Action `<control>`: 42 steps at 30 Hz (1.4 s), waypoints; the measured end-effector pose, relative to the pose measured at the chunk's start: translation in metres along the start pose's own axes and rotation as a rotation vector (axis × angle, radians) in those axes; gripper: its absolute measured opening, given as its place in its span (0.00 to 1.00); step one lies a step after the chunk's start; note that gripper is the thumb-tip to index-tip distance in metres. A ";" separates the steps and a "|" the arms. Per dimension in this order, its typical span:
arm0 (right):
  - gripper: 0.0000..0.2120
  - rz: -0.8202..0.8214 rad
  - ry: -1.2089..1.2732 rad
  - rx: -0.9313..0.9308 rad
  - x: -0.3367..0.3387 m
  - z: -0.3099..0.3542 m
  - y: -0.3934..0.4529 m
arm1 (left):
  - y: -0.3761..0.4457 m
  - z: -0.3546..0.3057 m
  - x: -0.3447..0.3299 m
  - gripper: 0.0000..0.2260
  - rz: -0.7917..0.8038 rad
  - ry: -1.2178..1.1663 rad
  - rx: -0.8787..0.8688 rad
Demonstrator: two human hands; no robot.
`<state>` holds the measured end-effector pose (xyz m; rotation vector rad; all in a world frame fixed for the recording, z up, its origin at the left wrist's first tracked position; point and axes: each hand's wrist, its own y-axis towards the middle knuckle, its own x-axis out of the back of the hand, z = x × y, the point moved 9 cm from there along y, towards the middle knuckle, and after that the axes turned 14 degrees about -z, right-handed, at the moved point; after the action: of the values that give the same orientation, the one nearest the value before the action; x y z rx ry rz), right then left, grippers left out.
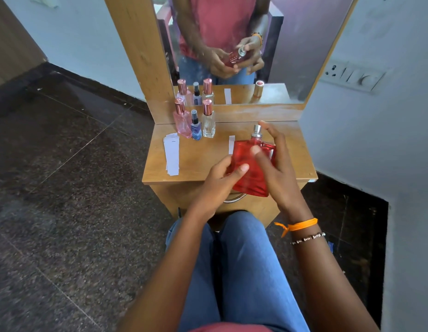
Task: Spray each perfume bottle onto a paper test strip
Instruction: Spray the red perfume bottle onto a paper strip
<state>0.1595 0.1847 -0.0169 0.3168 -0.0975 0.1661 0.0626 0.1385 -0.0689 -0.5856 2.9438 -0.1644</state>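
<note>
Both hands hold a large red perfume bottle [246, 180] above the front edge of the wooden dressing table [196, 161]. Its silver spray nozzle [257, 131] is bare and points away from me. My left hand [220, 180] grips the bottle's left side. My right hand [275, 164] wraps the right side, index finger raised beside the nozzle. One paper test strip [231, 144] lies just behind the bottle, partly hidden. A stack of test strips [171, 154] lies at the table's left. A pink bottle [182, 121], a small blue bottle [195, 125] and a clear bottle [208, 121] stand at the back left.
A mirror [232, 44] rises behind the table and reflects my hands, the bottles and a rose-gold cap [258, 88]. A wall switch plate [352, 74] is to the right. Dark stone floor lies to the left. My knees in blue jeans [232, 259] are below the table front.
</note>
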 end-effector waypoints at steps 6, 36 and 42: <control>0.16 -0.157 -0.242 0.126 0.029 -0.017 0.024 | 0.001 -0.009 0.019 0.08 -0.110 0.046 -0.091; 0.14 0.369 0.188 -0.068 -0.016 0.040 0.030 | -0.013 -0.009 0.019 0.11 -0.079 -0.137 -0.175; 0.16 0.100 0.018 -0.044 -0.019 0.041 0.028 | -0.016 -0.011 0.021 0.08 -0.220 -0.095 -0.241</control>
<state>0.1333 0.1954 0.0281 0.2669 -0.0988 0.2655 0.0476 0.1161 -0.0587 -0.9232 2.8209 0.1939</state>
